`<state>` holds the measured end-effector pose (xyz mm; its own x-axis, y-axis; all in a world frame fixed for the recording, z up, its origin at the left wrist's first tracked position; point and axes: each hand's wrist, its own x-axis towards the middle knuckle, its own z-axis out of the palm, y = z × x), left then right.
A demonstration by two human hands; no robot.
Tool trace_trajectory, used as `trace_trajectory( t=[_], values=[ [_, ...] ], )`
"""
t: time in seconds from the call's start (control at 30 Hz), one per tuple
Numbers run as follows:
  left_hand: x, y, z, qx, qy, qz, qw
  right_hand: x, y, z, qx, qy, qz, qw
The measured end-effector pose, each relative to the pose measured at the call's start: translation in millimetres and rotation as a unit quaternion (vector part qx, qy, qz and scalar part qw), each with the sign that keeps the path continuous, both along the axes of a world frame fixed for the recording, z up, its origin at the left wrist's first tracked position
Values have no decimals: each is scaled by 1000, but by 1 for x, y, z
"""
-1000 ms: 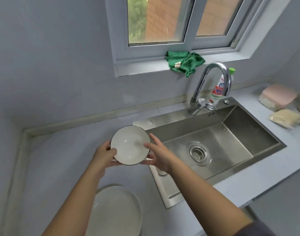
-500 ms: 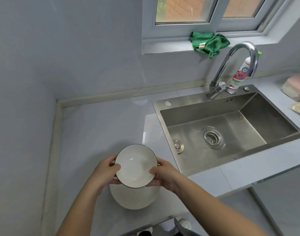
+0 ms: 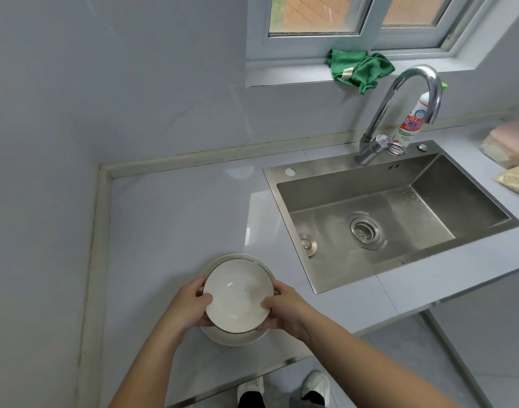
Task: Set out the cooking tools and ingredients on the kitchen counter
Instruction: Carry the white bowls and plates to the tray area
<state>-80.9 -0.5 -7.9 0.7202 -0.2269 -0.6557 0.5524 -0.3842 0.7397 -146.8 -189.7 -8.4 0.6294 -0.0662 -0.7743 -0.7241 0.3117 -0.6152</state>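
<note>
Bowl (image 3: 237, 295): white, thin dark rim line, nothing inside. It sits at the near edge of the counter (image 3: 178, 219), left of the sink, directly over a white plate (image 3: 237, 340) that lies flat on the counter. The plate's rim shows beyond and below the bowl. I cannot tell whether the bowl's foot rests on the plate or hangs just above it.

Left hand (image 3: 190, 309): fingers wrapped round the bowl's left wall, thumb at the rim.
Right hand (image 3: 284, 312): same grasp on the right wall, thumb at the rim.

Progress (judgement): early.
- Done: plate laid out, and bowl brought to its spot.
- Not yet done: bowl released.
- Plate and bowl are the only set-out items I see left of the sink, so the remaining tools and the ingredients are presumably still to be brought.

Moving right:
- Stainless sink (image 3: 325, 172), with its strainer in the drain.
- Green cloth (image 3: 361, 69) bunched on the window sill above.
- Curved faucet (image 3: 405, 83) at the sink's back rim.
- White squeeze bottle (image 3: 411, 125) with a green cap, just behind the faucet.
- Pink item (image 3: 511, 134) on the counter at the far right, lying on a pale packet.
- Second pale packet (image 3: 517, 179) nearer, cropped by the frame. Both may be ingredients, but the contents are not identifiable.

Writing:
- Only the bottle carries any: a red panel with white Chinese characters, a round blue emblem above it and a green band below.
- The faucet crosses the label and the characters are too blurred to read, so no brand is recorded.
- Nothing is legible on the bowl, plate or packets.
</note>
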Motion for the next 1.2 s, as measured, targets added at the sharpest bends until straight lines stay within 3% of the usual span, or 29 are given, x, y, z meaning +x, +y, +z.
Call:
trace_trajectory(
  t=[0.3, 0.37, 0.5, 0.57, 0.63, 0.73, 0.8, 1.0, 1.2],
  values=[
    [0, 0, -7, 20, -15, 2, 1000, 2, 2, -3, -50, -13, 28, 998],
    [-1, -1, -9, 32, -25, 2, 999, 1, 1, -5, -119, -22, 67, 990],
    [-5, 1, -14, 197, -168, -35, 965, -1, -5, -4, -386, -56, 210, 896],
    [-7, 3, -17, 237, -198, -32, 951, -4, -7, -4, -446, -51, 215, 867],
    [-6, 5, -21, 217, -165, -22, 962, -5, -8, -6, -425, -38, 204, 881],
    [-4, 3, -15, 158, -76, -1, 985, -5, -8, -9, -294, -22, 143, 945],
    [-3, 1, -13, 122, -37, 25, 991, -5, -8, -8, -236, -12, 110, 966],
    [-3, -15, -3, 51, -2, 51, 997, -11, -16, -8, -195, -30, 41, 979],
    [-6, -56, 16, 9, -58, 4, 998, -26, -46, 3, -118, -62, -78, 988]
  ],
)
